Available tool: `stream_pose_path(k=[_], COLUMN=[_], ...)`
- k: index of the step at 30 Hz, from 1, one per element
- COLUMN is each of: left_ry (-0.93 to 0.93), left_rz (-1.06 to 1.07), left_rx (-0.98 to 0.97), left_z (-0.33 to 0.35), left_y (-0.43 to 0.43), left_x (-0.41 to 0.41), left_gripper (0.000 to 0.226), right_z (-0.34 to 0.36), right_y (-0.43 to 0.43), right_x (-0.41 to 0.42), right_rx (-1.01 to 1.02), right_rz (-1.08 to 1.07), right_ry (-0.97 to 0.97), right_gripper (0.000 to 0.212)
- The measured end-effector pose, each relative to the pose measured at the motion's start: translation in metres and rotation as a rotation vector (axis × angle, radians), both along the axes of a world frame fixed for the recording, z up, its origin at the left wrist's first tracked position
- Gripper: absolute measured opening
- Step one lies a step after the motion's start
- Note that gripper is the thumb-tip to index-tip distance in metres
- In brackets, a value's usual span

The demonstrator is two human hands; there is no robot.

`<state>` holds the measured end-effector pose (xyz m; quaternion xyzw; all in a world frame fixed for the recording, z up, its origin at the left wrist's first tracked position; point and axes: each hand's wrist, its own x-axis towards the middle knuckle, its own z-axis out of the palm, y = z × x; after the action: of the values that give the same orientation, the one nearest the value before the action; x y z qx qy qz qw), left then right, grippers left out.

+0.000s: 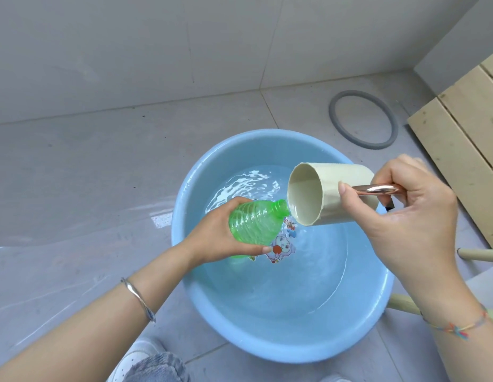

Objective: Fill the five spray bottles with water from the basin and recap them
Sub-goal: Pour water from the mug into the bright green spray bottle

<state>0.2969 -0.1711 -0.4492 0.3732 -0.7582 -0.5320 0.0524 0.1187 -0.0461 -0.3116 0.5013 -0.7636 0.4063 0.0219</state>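
Note:
A blue basin (190, 288) holding water stands on the floor in front of me. My left hand (212, 238) grips an uncapped green ribbed spray bottle (253, 223), tilted over the water with its neck pointing right. My right hand (405, 216) holds a cream cup (336, 194) by its shiny metal handle (377, 188). The cup is tipped on its side, its lip touching the bottle's neck, with a little water at the lip. No spray cap or other bottle is in view.
A grey rubber ring (336, 119) lies on the tiled floor beyond the basin. A pale wooden slatted panel (460, 128) lies at the right. Cream-coloured furniture legs (479, 255) stand to the right of the basin. My shoe (137, 354) is at the bottom edge.

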Motion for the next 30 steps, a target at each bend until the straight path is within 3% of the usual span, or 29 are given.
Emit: stream_pose_path(k=[30], left_ry=[0.035], left_rz=[0.019], left_rx=[0.031], left_z=[-0.0028], left_y=[-0.0009], left_x=[0.0002], left_gripper=[0.078], right_z=[-0.0029], right_y=[-0.0055], right_x=[0.0076], right_rx=[-0.033], right_rz=[0.143], right_ry=[0.282], right_gripper=[0.035])
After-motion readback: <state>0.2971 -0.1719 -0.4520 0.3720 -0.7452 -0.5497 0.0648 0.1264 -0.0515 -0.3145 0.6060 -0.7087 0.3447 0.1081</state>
